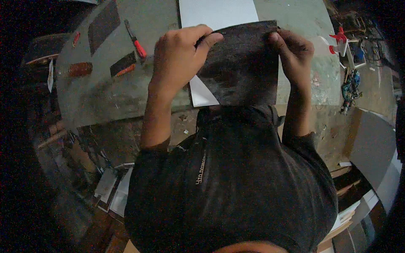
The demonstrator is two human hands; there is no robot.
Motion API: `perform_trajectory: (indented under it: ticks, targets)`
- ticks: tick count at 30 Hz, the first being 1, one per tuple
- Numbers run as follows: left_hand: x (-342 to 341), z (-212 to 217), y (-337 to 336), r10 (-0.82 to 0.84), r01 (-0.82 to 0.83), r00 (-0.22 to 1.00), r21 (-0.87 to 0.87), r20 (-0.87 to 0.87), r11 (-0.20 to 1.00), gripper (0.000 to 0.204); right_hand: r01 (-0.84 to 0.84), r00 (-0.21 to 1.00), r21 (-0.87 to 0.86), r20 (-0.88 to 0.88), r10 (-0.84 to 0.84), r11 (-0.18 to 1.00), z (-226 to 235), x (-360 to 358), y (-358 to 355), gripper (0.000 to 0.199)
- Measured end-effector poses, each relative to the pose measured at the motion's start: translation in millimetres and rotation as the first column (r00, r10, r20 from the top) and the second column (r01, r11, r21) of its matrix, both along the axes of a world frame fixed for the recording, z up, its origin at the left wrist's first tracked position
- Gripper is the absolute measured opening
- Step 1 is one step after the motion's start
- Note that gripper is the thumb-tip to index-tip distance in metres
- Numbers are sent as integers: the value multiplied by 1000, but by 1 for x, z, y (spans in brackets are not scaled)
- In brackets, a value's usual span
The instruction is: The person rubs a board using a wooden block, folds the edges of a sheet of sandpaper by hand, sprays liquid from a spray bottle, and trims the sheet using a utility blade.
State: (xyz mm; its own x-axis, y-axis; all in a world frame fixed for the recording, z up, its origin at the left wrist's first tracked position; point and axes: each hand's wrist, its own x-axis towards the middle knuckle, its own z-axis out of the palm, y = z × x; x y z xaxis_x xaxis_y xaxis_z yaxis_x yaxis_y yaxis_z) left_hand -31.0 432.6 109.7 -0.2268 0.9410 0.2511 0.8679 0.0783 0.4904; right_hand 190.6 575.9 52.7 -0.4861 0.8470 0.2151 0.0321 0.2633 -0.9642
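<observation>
Between my two hands hangs a dark, thin, roughly square sheet (247, 65); its material I cannot tell. My left hand (183, 50) pinches its upper left corner with thumb and fingers. At the upper right corner, my right hand (293, 50) grips it the same way, thumb on the near face. The sheet's top edge bows slightly upward. Behind it a white sheet (219, 12) lies on the grey-green table, partly covered; a white corner also shows below my left hand.
Left on the table (164, 101) lie a red-and-black knife (137, 44), a dark flat piece (104, 25), a block with an orange edge (122, 65) and a brown block (80, 69). A spray bottle with a red trigger (338, 40) and a tangled cord (350, 88) are at right.
</observation>
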Motion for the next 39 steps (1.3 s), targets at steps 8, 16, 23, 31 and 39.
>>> perform_trajectory:
  ticks: [8,16,23,31,39]
  targets:
    - [-8,-2,-13,-45,33,930,38,365,999,18,-79,996,-56,-52,76,995,-4,-6,-3,25]
    - [-3,10,-5,-51,116,931,-161,361,980,23,-6,1000,17,-21,7,1000,-10,-6,-9,26]
    - [-13,-7,-19,-93,100,979,-29,180,995,23,-20,998,9,-59,20,1000,-14,-10,-22,25]
    - [-32,17,-4,-188,218,951,-103,247,970,24,39,998,104,-44,-34,994,-7,-26,-10,26]
    - [-45,-23,-12,-161,162,987,-122,19,979,21,71,994,98,-91,-62,993,-35,-35,-27,11]
